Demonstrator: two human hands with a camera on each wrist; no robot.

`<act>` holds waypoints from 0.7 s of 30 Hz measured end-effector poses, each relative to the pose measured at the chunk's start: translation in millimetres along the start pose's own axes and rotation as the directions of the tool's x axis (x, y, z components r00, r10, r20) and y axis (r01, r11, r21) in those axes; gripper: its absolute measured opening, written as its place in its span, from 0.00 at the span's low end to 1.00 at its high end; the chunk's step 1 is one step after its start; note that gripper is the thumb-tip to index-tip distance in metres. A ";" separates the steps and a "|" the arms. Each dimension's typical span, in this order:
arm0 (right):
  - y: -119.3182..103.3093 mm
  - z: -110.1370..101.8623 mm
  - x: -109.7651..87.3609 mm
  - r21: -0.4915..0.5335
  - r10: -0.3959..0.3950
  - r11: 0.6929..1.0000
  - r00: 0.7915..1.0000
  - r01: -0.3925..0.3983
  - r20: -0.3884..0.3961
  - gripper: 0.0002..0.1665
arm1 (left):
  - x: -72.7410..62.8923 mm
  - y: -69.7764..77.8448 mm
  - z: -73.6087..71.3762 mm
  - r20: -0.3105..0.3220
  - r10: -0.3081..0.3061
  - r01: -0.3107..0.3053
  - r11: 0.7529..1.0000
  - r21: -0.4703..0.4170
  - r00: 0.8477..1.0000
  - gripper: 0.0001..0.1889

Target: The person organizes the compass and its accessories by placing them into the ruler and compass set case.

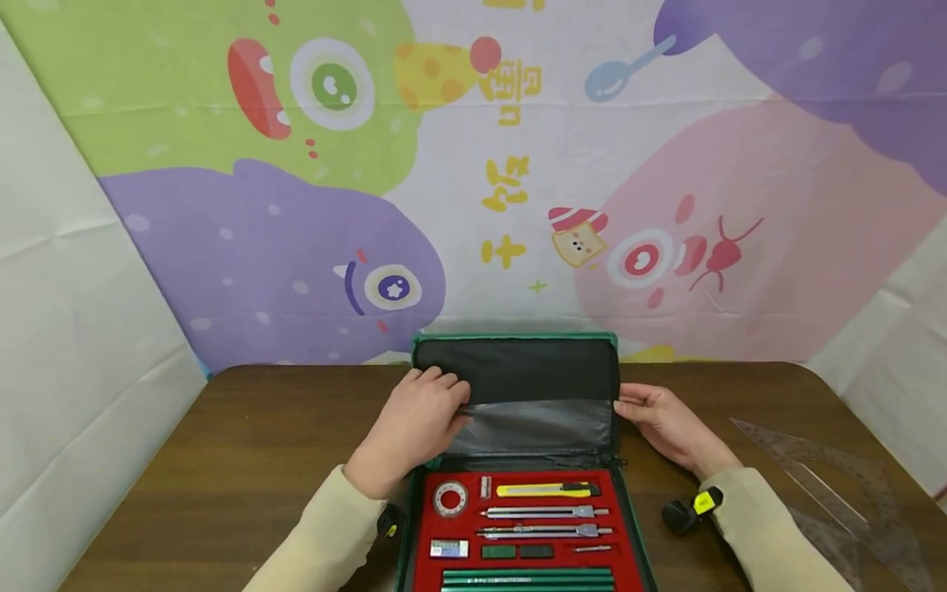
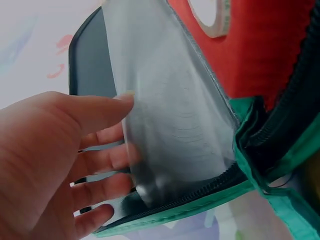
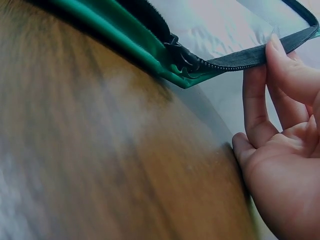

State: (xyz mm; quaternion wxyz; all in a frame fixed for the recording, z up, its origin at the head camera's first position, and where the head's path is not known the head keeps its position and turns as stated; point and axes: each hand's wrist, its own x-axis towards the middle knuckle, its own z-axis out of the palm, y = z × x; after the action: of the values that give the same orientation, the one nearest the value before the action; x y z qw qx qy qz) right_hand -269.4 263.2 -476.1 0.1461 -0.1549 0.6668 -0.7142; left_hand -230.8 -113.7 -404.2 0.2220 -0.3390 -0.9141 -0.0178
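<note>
A green zippered drawing-set case [image 1: 515, 337] lies unfolded on the table, its lid raised at the back. Across the inside of the lid runs a clear plastic pocket [image 2: 160, 100]. My left hand [image 1: 422, 415] pinches the pocket's free edge, thumb on the outer face and fingers showing behind the plastic. At the lid's right side my right hand [image 1: 669, 423] pinches the zippered edge [image 3: 240, 61] between thumb and fingers. The red tray [image 1: 536, 495] of the case holds a yellow utility knife [image 1: 547, 490], two compasses [image 1: 543, 513], a roll of tape [image 1: 450, 499], erasers and green pencils [image 1: 527, 575].
Clear plastic set squares [image 1: 829, 485] lie on the brown wooden table [image 1: 244, 444] to the right, by my right forearm. Behind the raised lid hangs a cartoon-printed cloth [image 1: 503, 288], with white cloth [image 1: 89, 288] at the sides.
</note>
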 end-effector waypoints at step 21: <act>-1.9 0.1 0.3 -0.058 -0.011 0.998 1.000 0.011 -0.005 0.18 | -5.0 -40.6 13.6 -0.065 -0.480 0.424 0.822 -0.380 0.875 0.51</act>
State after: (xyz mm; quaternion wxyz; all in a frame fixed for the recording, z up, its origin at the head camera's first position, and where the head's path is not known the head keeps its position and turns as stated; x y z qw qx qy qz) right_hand -269.6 263.1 -474.2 0.1360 -0.1609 0.6866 -0.6958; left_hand -258.4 -145.5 -413.7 0.2180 -0.1438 -0.9294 -0.2608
